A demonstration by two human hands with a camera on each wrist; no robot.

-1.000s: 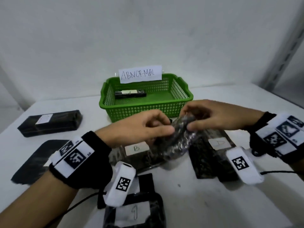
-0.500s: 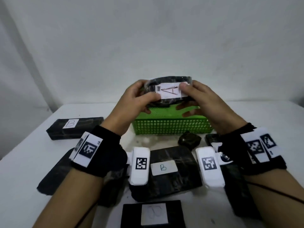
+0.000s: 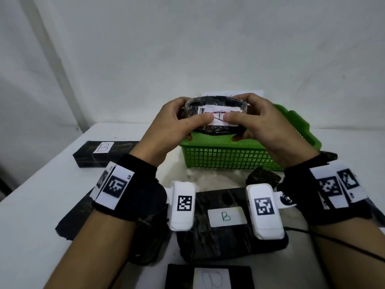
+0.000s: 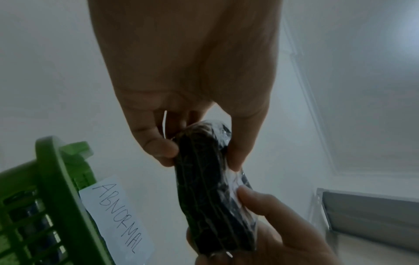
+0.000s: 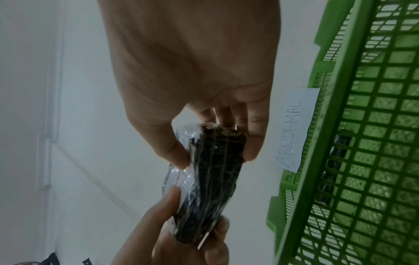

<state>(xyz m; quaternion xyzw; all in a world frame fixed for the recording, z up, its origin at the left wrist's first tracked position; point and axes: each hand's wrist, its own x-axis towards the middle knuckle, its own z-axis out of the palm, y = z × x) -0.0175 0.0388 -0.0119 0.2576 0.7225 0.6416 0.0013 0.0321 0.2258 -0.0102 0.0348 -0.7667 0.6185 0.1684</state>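
Both hands hold one black plastic-wrapped packet (image 3: pixel 216 105) with a white label, lifted above the near edge of the green basket (image 3: pixel 229 157). My left hand (image 3: pixel 177 126) grips its left end, thumb on the label. My right hand (image 3: pixel 256 122) grips the right end the same way. In the left wrist view the packet (image 4: pixel 211 193) is pinched between thumb and fingers, and the right wrist view shows the packet (image 5: pixel 213 181) held likewise. A paper sign reading ABNORMAL (image 4: pixel 118 218) sticks to the basket's far wall.
Several more black packets lie on the white table: one labelled B (image 3: pixel 227 217) below my wrists, another B (image 3: pixel 104 152) at the left, one at the bottom edge (image 3: pixel 210 277), a small crumpled one (image 3: pixel 262 178) before the basket. A dark packet lies inside the basket (image 5: pixel 335 161).
The packet went from low over the table up to eye level above the basket. Both thumbs have since slid toward the middle of its label.
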